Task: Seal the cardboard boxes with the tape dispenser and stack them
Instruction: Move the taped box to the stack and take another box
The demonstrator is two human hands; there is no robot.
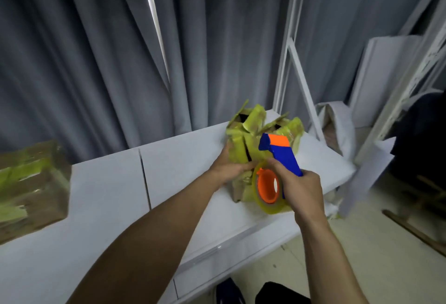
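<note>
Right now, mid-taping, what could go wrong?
1. The left hand grips the box right beside the tape dispenser; its thumb could get taped or nicked.
2. The box stands near the right end of the table, so a hard pull by the right hand might shove it, or the open box behind, off.

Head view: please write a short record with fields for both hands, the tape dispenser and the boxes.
left hand: holds the near box by its side
right hand: grips the tape dispenser, in front of that box
far box: flaps up, behind near box
left box: taped, apart on the white table
</note>
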